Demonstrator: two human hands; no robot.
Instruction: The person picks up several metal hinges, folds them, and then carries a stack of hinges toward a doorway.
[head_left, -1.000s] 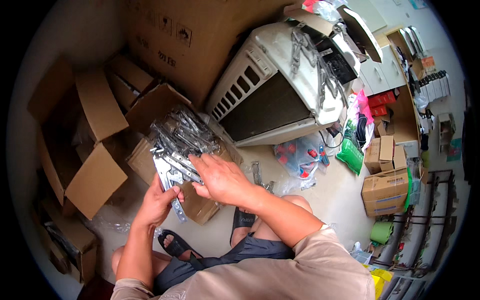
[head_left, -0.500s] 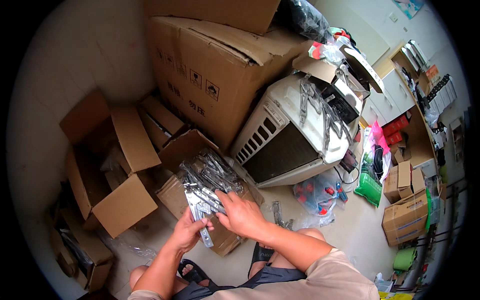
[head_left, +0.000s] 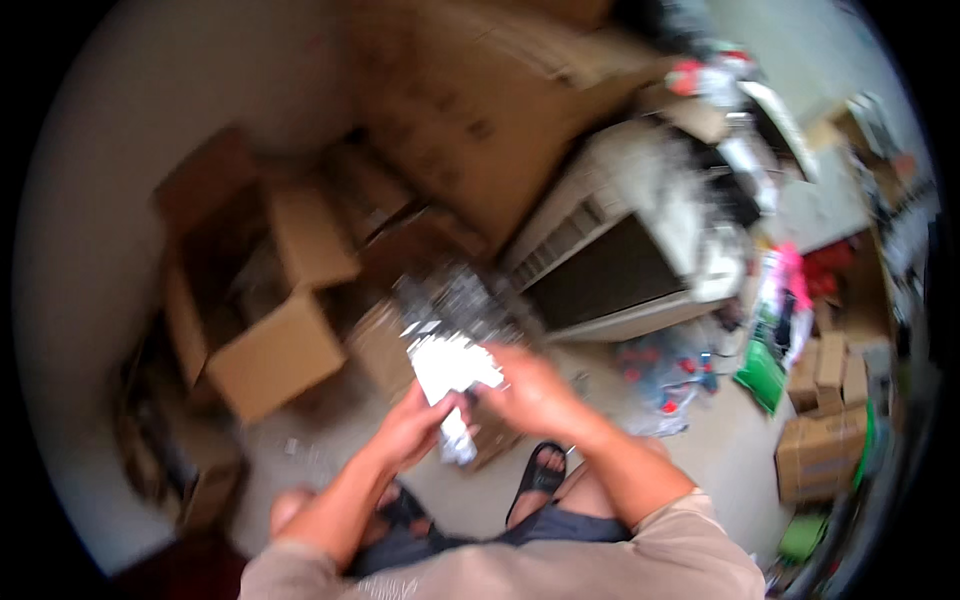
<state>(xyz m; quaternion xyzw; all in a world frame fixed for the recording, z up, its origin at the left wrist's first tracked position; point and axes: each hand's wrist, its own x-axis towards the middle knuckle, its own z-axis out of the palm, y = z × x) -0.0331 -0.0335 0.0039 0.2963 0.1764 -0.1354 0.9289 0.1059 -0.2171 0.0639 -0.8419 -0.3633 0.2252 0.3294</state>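
Since half a second ago, everything has slid rightward and a little upward in view, the hands along with the rest. Both forearms rise from the lower edge and angle inward. The left hand point(head_left: 410, 432) comes in from below, closed on the lower part of the metal strips point(head_left: 445, 365), its thumb across them. Beside it, the right hand point(head_left: 530, 388) is partly curled, with its fingers and thumb around the right side of the same strips. Blur hides the exact finger placement of both.

The strips are up between the hands, in front of the pile point(head_left: 465, 300) of plastic-wrapped pieces and the box point(head_left: 380, 350) it lies on. They look glaring white, fanned at the top, with one end hanging down past the left thumb. How many there are, and any holes in them, cannot be made out.

In the earlier frame the strips were sharp and grey, their holes plain; now they are washed out and smeared. The hold is much the same, both hands close together. Around them, the open box point(head_left: 275, 355) on the left, the white crate point(head_left: 640, 240) and the clear bag point(head_left: 665, 380) of red and blue things on the floor point(head_left: 720, 430) have kept their places relative to one another. Sandals point(head_left: 540, 478) show below the hands.
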